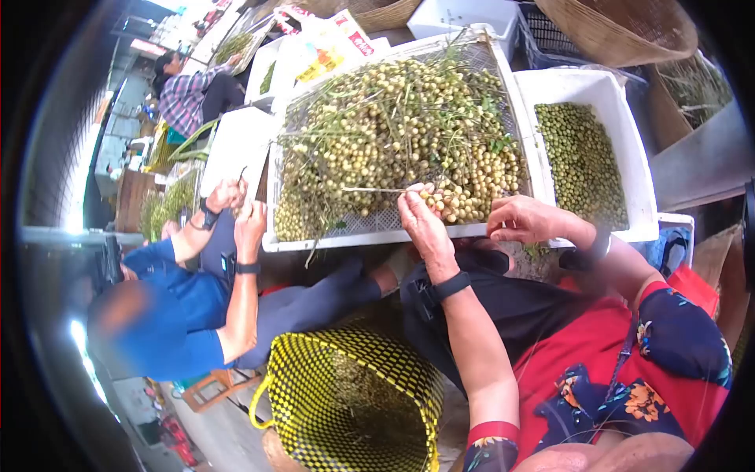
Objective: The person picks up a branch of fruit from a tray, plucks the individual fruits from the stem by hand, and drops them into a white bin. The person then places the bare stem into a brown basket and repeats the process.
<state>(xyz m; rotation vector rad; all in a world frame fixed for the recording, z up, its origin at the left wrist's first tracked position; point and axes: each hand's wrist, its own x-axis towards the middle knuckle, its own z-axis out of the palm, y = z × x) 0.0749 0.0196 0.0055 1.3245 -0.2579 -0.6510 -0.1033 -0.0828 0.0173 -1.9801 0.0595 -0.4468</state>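
Observation:
A large white-rimmed tray (pixel 519 118) holds a heap of small round yellow-green fruits (pixel 354 149) on thin stems. Over its near edge my left hand (pixel 425 224) is closed round a small bunch of these fruits, with a bare stem (pixel 370 189) pointing left from the fingertips. To the right, my right hand (pixel 523 219) is curled at the tray's front rim, thumb and fingers together; whatever may be between them is too small to make out. A white foam box (pixel 641 181) of loose green fruits (pixel 578 157) stands right of the tray.
A person in blue (pixel 177 315) sits at the left, both hands raised near the tray. A yellow-black woven basket (pixel 314 393) stands open below. Another person in a plaid shirt (pixel 181 98) sits farther back. Wicker baskets (pixel 629 31) and a dark crate (pixel 546 39) are behind.

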